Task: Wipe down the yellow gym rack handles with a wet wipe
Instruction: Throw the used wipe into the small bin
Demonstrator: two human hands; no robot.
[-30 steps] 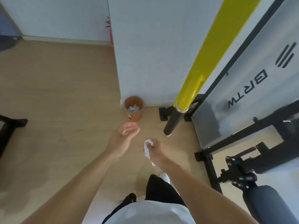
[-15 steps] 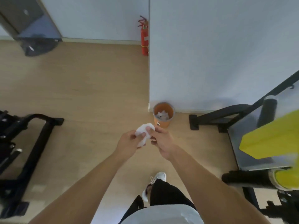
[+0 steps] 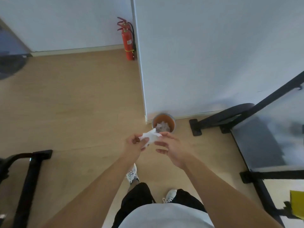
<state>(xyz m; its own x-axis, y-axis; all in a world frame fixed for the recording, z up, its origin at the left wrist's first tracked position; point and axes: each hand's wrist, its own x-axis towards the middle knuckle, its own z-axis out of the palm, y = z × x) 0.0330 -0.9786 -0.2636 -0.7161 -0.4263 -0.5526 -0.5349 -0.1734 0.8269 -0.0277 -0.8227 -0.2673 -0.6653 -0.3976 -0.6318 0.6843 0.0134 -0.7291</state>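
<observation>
— Head view: what's in the round orange waste bin [image 3: 171, 121]?
— Crumpled white wipes [image 3: 162, 126], by the wall's foot.
— Any readable writing?
— The red fire extinguisher [image 3: 127, 41] has a label, too small to read.
— Hands?
— The left hand [image 3: 134, 145] and right hand [image 3: 171, 145] both pinch the crumpled white wet wipe [image 3: 150, 137] just before the bin.

Gym room, black rack frames [image 3: 230, 117], fire extinguisher [image 3: 128, 41]

Yellow rack part [image 3: 297, 204] cut off at the right edge — blurred; black frame [image 3: 24, 186] cropped at left; bin [image 3: 163, 124] contents indistinct.
</observation>
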